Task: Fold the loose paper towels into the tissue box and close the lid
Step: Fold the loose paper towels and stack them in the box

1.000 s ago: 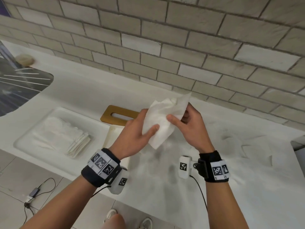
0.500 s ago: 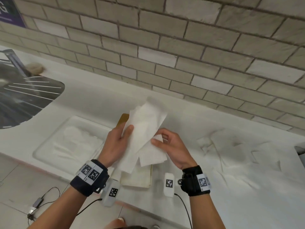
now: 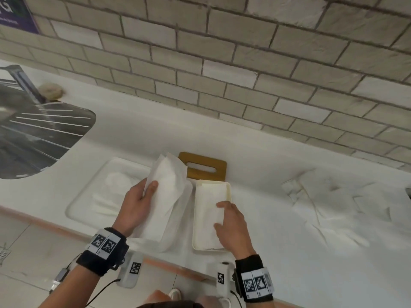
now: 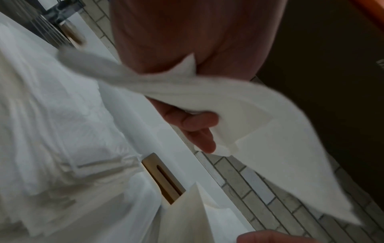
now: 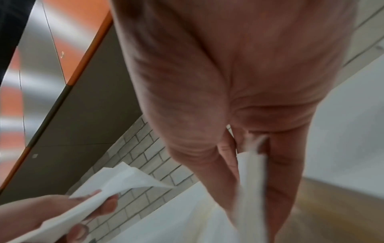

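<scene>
A cream tissue box (image 3: 195, 232) stands open near the counter's front edge, its wooden slotted lid (image 3: 214, 162) lying flat just behind it. My right hand (image 3: 233, 225) is over the box and pinches a folded paper towel (image 3: 208, 210) that lies inside; the right wrist view shows that folded towel (image 5: 251, 180) between thumb and fingers. Left of the box, my left hand (image 3: 138, 205) grips a second paper towel (image 3: 169, 187) and holds it upright above the counter. In the left wrist view this held towel (image 4: 259, 148) drapes over my curled fingers (image 4: 193, 121).
A shallow white tray (image 3: 77, 205) with a stack of towels sits at the left. Several loose crumpled towels (image 3: 311, 196) lie on the counter at the right. A steel sink (image 3: 33, 134) is at the far left, and a brick wall runs close behind.
The two hands have parted. My right hand brought a folded towel down into the box, while my left hand carried the other towel to the left of the box.
</scene>
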A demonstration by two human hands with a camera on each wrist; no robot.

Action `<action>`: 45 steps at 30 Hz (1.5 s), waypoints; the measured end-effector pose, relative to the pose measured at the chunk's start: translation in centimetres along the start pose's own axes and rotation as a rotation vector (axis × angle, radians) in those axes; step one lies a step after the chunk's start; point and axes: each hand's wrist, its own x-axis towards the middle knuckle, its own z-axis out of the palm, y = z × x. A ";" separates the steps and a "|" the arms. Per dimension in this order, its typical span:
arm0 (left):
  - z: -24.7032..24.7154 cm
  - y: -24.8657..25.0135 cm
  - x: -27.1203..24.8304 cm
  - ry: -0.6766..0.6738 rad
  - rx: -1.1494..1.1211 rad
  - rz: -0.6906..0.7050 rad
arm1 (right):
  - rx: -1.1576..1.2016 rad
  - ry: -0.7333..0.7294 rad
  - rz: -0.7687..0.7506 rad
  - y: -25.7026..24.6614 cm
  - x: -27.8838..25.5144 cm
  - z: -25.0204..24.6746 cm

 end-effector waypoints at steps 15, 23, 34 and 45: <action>3.1 3.1 -0.5 -0.255 -0.078 0.111 | 0.929 0.037 -0.003 -7.5 -1.9 -2.3; 3.1 0.6 -0.7 -0.318 0.030 0.088 | 1.103 0.371 0.032 -4.0 1.8 -2.1; 0.7 -2.6 -1.0 -0.215 0.208 0.058 | 0.403 0.164 0.136 1.0 4.2 -2.1; -1.8 0.6 -1.4 -0.085 0.023 0.134 | 0.479 0.049 -0.047 -0.7 1.8 -6.7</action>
